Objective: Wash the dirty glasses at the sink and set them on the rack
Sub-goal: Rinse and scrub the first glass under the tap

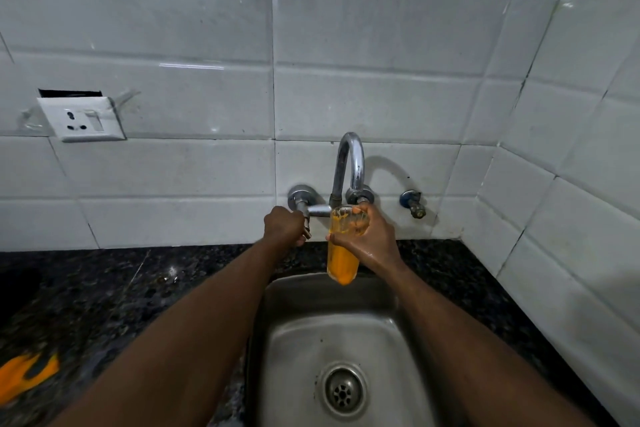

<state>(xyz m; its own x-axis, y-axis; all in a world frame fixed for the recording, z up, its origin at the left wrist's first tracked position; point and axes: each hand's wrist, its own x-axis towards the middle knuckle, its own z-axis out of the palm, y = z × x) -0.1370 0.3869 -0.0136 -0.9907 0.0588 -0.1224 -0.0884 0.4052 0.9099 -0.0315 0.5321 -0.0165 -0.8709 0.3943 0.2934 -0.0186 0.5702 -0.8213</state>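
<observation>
Head-worn wide-angle view, facing forward and down, close over sink [294, 340], tiled wall [207, 28] ahead

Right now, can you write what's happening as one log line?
left hand: grips tap handle | right hand: holds orange glass below spout | water: none visible | glass: over sink

The sink [277, 340] is set into the countertop [104, 288], and the drain [343, 390] lies in its bottom. Behind the sink is the wall [207, 166], and the tap [349, 163] comes out of it above the back rim. The right hand [372, 241] holds the glass [343, 253] upright under the spout. Left of the glass, the left hand [284, 227] grips the tap handle [306, 218]. On the wall, a small valve [414, 203] sits right of the tap and a socket [81, 120] far to the left.
</observation>
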